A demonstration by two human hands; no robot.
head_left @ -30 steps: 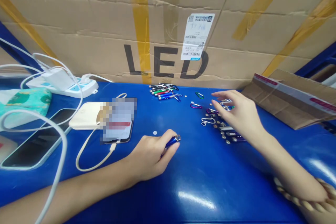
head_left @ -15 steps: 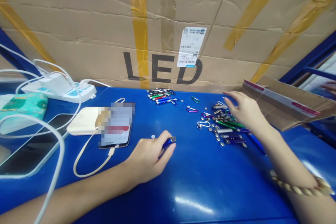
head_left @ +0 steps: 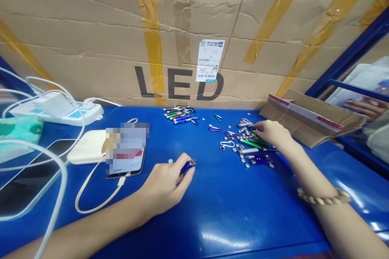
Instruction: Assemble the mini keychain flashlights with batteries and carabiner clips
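Observation:
My left hand [head_left: 165, 183] is shut on a blue metal mini flashlight [head_left: 187, 166], whose tip sticks out past my fingers. A small silver button cell [head_left: 170, 161] lies just beyond that hand on the blue table [head_left: 231, 218]. My right hand [head_left: 272, 133] rests its fingertips on the far edge of a loose heap of mini flashlights, button cells and carabiners [head_left: 247, 145]. Whether those fingers hold anything is hidden. Farther back lies a neat row of assembled mini flashlights [head_left: 178, 114], with a green carabiner [head_left: 217, 117] and a purple carabiner [head_left: 214, 128] near it.
A pixelated phone [head_left: 126, 149] is cabled to a cream power bank [head_left: 88, 147]. Behind them stands a power strip [head_left: 57, 113] with white cables. A large cardboard box [head_left: 182, 36] walls the table's back, and a flat cardboard sheet [head_left: 310, 119] lies right. Another person's hand [head_left: 367, 109] shows far right.
My right hand has moved down onto the heap's far edge, and its fingers have drawn together. My left hand keeps the blue flashlight. The whole view has tilted upward and shifted.

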